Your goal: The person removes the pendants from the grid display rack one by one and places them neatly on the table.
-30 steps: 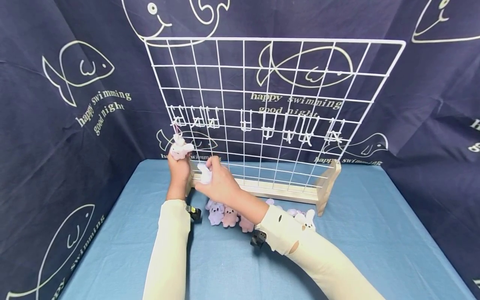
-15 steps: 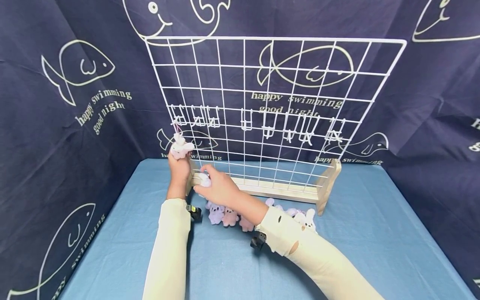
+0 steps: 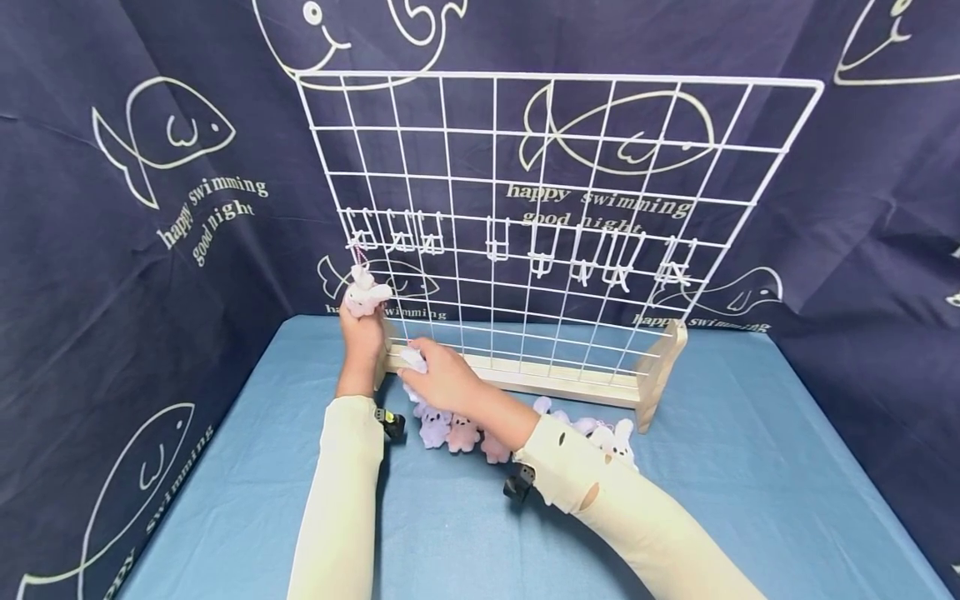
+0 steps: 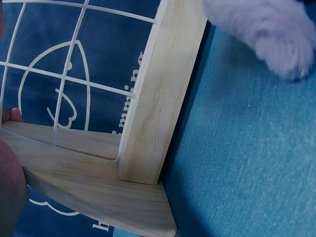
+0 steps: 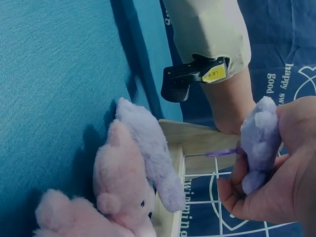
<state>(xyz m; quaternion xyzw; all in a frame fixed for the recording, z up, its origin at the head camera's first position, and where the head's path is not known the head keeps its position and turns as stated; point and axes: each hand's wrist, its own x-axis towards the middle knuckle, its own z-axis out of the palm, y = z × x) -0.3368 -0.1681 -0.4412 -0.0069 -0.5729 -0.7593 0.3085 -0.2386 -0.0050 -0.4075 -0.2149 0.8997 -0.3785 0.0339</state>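
Note:
My left hand (image 3: pixel 362 333) is at the rack's left end, its upper part hidden behind a pale pink bunny plush (image 3: pixel 363 296) that hangs by a cord from the leftmost hook. In the left wrist view its thumb lies before the wooden end panel (image 4: pixel 98 192), with fingertips (image 4: pixel 16 114) behind, gripping it. My right hand (image 3: pixel 442 379) pinches a small lavender plush (image 5: pixel 260 140) between thumb and fingers, just in front of the rack's lower left. A purple cord (image 5: pixel 222 152) sticks out from that plush.
A white wire grid rack (image 3: pixel 491 179) with several white hooks stands on the blue cloth (image 3: pixel 457 517). In front of it lie several plushes: a purple one (image 3: pixel 433 427), a pink one (image 3: pixel 462 433), and a white bunny (image 3: pixel 621 440) farther right.
My right hand has turned the lavender plush, so more of its body shows, and has sunk slightly. The left hand keeps its place. The head view has shifted a little.

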